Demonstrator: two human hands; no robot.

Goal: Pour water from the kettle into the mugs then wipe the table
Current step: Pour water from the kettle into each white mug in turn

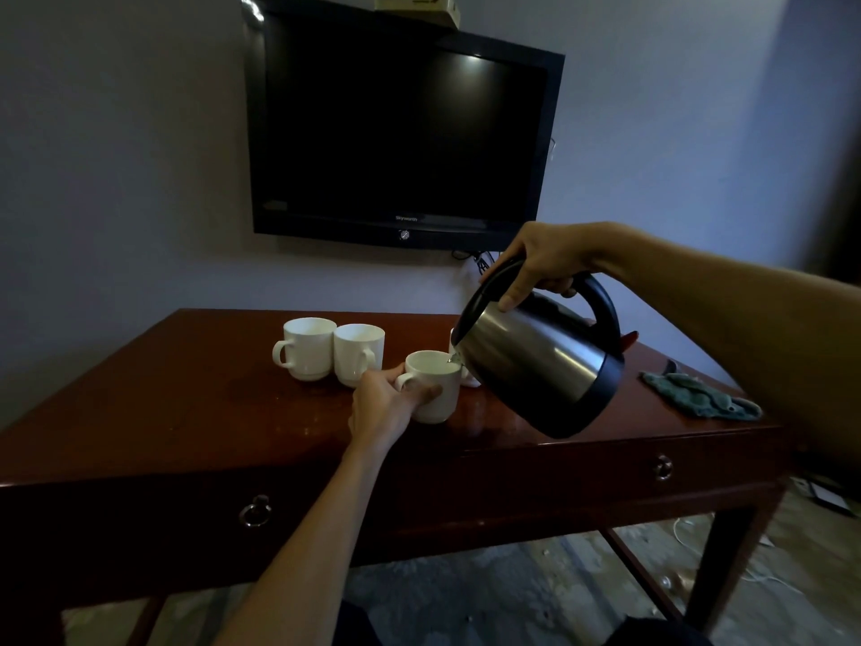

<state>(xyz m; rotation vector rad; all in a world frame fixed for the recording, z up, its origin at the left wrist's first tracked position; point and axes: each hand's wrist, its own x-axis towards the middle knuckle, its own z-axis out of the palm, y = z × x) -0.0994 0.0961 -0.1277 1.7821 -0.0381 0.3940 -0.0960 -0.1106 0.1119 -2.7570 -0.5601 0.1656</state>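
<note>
Kettle (540,361): steel body, black lid, handle and base; it is hanging tilted above the table (195,412), spout down and to the left, with a thin stream of water running from the spout into the near mug (435,389).

Right hand (545,268): it is gripping the top of the kettle's black handle, fingers wrapped round it and thumb lying down against the lid edge.

Near mug: white, standing upright on the table directly under the spout, nearest the front edge of the group, handle pointing left.

Left hand (379,405): it is closing on the near mug's handle side, fingers hooked at the handle and thumb pressing along the mug's front wall. The two hands are working apart, the left low at the mug, the right higher and to the right at the kettle.

Two more white mugs (333,349): standing upright and touching side by side, behind and left of the near mug, clear of both hands.

Fourth white mug (469,379): only a sliver is showing behind the kettle's spout; its contents cannot be told.

Cloth (699,394): grey-green, lying crumpled on the right end of the table, beyond the kettle and partly behind the right forearm.

Television (400,128): dark screen, hanging on the wall above the table.
</note>
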